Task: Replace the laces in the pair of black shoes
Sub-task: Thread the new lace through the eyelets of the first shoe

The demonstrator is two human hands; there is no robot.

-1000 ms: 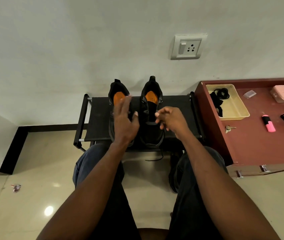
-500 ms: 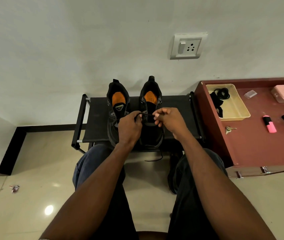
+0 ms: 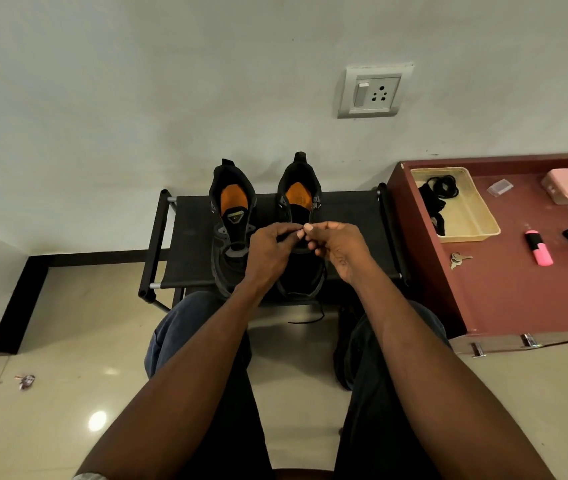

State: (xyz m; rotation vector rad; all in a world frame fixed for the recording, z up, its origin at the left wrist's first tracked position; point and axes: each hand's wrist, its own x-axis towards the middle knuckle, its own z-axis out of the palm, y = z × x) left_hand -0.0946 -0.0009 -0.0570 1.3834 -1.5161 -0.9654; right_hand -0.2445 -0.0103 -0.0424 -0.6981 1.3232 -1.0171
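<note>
Pinching, seemingly, a barely visible black lace (image 3: 289,233) over the right shoe (image 3: 299,202): left hand (image 3: 268,251), right hand (image 3: 339,245).

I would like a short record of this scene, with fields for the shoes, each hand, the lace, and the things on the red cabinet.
shoes: two black shoes with orange insoles, left shoe and right shoe, side by side on a black rack
left hand: fingers curled, pinching a black lace over the right shoe
right hand: also pinching the lace, fingertips near the left hand's
lace: one end hangs below the rack
red cabinet: cream tray holding black laces, keys, pink highlighter, pink box
</note>
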